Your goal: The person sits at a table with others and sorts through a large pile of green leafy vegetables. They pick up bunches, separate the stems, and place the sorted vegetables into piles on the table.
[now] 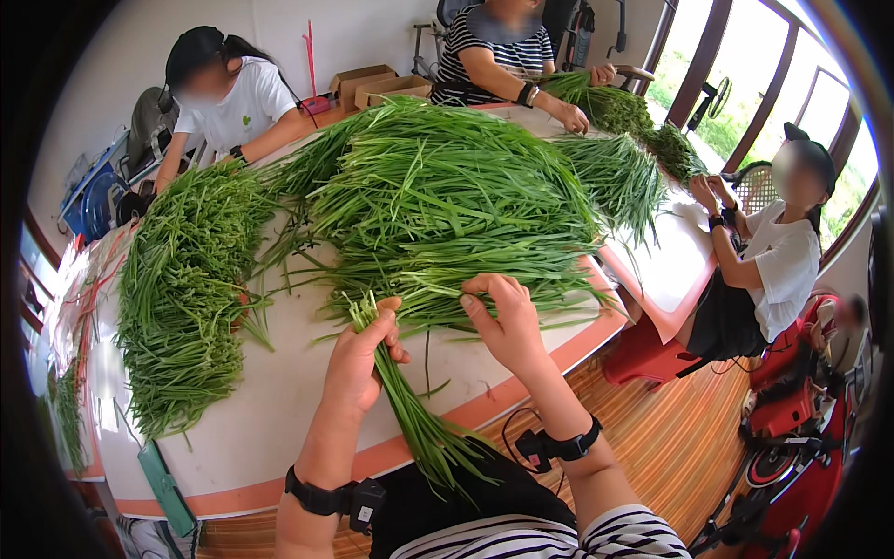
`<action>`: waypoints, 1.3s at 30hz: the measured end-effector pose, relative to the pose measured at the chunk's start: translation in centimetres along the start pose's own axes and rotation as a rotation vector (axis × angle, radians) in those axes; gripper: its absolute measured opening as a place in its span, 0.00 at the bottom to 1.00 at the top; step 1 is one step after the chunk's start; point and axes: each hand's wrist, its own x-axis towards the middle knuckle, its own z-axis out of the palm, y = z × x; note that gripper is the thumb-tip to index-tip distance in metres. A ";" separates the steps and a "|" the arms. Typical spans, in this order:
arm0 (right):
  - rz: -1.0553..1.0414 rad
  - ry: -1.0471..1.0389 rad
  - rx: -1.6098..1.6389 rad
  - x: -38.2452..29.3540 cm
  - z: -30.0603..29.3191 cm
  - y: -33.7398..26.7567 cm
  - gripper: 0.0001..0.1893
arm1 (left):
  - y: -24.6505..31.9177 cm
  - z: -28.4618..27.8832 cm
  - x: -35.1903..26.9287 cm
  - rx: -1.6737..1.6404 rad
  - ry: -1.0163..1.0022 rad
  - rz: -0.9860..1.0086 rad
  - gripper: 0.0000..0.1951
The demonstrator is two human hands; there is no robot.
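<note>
My left hand [363,360] is closed around a bundle of garlic chives [412,419], its pale stem ends upward and its green leaves hanging past the table's front edge over my lap. A large heap of chives [454,182] covers the middle of the table in front of me. At the heap's near edge is my right hand [506,318], thumb and forefinger close together beside some pale stems; whether they pinch one is unclear. Left of the heap lies a long row of chives [188,293], stacked with cut ends outward.
The white table [300,412] has a pink border. On its front left edge rests a green case [166,489]. Co-workers sit at the far left [230,105], far side [489,63] and right [775,251], with more chives [614,168] near them. A red stool [639,363] stands right.
</note>
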 end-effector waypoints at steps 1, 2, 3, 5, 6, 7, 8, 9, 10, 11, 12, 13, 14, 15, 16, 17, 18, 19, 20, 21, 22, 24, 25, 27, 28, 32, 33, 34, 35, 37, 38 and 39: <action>-0.002 -0.037 0.005 0.0 -0.1 -0.4 0.07 | 0.0 0.2 -0.2 0.001 -0.015 -0.006 0.16; -0.004 -0.074 0.008 -0.1 0.0 -0.9 0.07 | 0.0 0.5 -0.4 0.003 -0.030 -0.012 0.16; -0.006 -0.106 0.013 -0.2 0.1 -1.3 0.07 | 0.1 0.8 -0.5 0.008 -0.048 -0.017 0.16; -0.060 -0.147 0.028 -0.5 0.8 -2.0 0.07 | 0.0 0.9 -0.5 -0.006 -0.084 -0.008 0.15; -0.069 -0.166 0.056 -0.6 1.3 -2.3 0.06 | -0.1 0.7 -0.4 -0.008 -0.091 -0.003 0.14; -0.078 -0.185 0.084 -0.8 1.5 -2.4 0.06 | -0.2 0.5 -0.3 -0.011 -0.099 0.002 0.14; -0.064 -0.170 0.072 -0.9 1.4 -2.5 0.06 | -0.3 0.4 -0.1 0.000 -0.087 0.017 0.14; -0.060 -0.173 0.046 -1.0 1.4 -2.5 0.07 | -0.4 0.2 0.0 0.010 -0.073 0.035 0.13; -0.056 -0.177 0.020 -1.1 1.1 -2.3 0.07 | -0.5 0.0 0.1 0.020 -0.057 0.052 0.13; -0.051 -0.180 -0.005 -1.3 0.8 -2.1 0.07 | -0.5 -0.2 0.1 0.006 -0.030 0.052 0.13; -0.034 -0.180 -0.006 -1.5 0.4 -2.0 0.08 | -0.5 -0.2 0.1 -0.010 -0.005 0.050 0.13; -0.013 -0.201 -0.017 -1.6 -0.2 -1.9 0.08 | -0.4 -0.3 0.1 -0.026 0.019 0.047 0.13; 0.009 -0.222 -0.028 -1.7 -1.0 -1.9 0.08 | -0.2 -0.2 0.1 -0.052 0.025 0.057 0.13; 0.031 -0.245 -0.038 -1.9 -1.7 -1.8 0.08 | 0.0 0.0 0.1 -0.078 0.032 0.067 0.12; 0.026 -0.227 -0.056 -2.1 -2.2 -1.6 0.08 | 0.2 0.1 0.1 -0.105 0.039 0.076 0.11; 0.049 -0.228 -0.048 -2.3 -2.9 -1.4 0.08 | 0.1 -0.3 0.3 -0.151 0.026 0.081 0.11; 0.072 -0.229 -0.037 -2.4 -3.5 -1.3 0.08 | 0.1 -0.8 0.6 -0.196 0.016 0.087 0.10; 0.095 -0.231 -0.026 -2.6 -4.0 -1.1 0.09 | 0.2 -1.1 0.7 -0.241 0.005 0.093 0.09; 0.151 -0.240 0.050 -2.8 -4.5 -0.9 0.10 | 0.3 -1.3 0.6 -0.282 0.029 0.085 0.08; 0.165 -0.194 0.016 -2.8 -5.0 -0.5 0.10 | 0.5 -1.1 0.5 -0.282 0.041 0.079 0.08; 0.178 -0.149 -0.018 -2.9 -5.5 -0.2 0.11 | 0.7 -1.1 0.5 -0.282 0.054 0.074 0.08; 0.156 -0.048 -0.153 -2.7 -5.6 0.0 0.12 | 0.8 -1.3 0.5 -0.243 0.042 0.073 0.09; 0.122 -0.046 -0.114 -2.5 -5.3 -0.3 0.12 | 0.6 -1.3 0.5 -0.190 0.009 0.067 0.09; 0.056 -0.039 -0.035 -2.1 -4.2 -1.6 0.13 | 0.3 -1.2 0.5 -0.081 -0.057 0.053 0.10; 0.026 -0.064 0.013 -1.9 -3.3 -2.2 0.15 | 0.1 -1.3 0.5 -0.039 -0.091 0.063 0.12; 0.007 -0.154 0.095 -1.3 0.0 -4.8 0.15 | 0.2 -0.3 0.1 0.082 -0.062 0.056 0.15; 0.027 -0.189 0.094 -1.2 0.9 -5.1 0.14 | 0.2 -0.4 0.1 0.085 -0.062 0.068 0.16; 0.047 -0.224 0.093 -1.1 1.5 -5.3 0.13 | 0.1 -0.5 0.1 0.088 -0.060 0.079 0.16; 0.069 -0.225 0.121 -1.2 2.0 -5.1 0.12 | 0.0 -0.6 0.1 0.091 -0.058 0.090 0.16; 0.112 -0.234 0.162 -1.5 2.8 -4.4 0.11 | 0.0 -0.5 0.2 0.066 -0.062 0.076 0.17; 0.089 -0.151 0.187 -1.7 3.2 -4.0 0.10 | 0.2 0.0 0.1 0.043 -0.057 0.074 0.17; 0.156 -0.123 0.241 -1.8 3.2 -3.9 0.10 | 0.2 0.2 -0.1 0.016 -0.048 0.072 0.17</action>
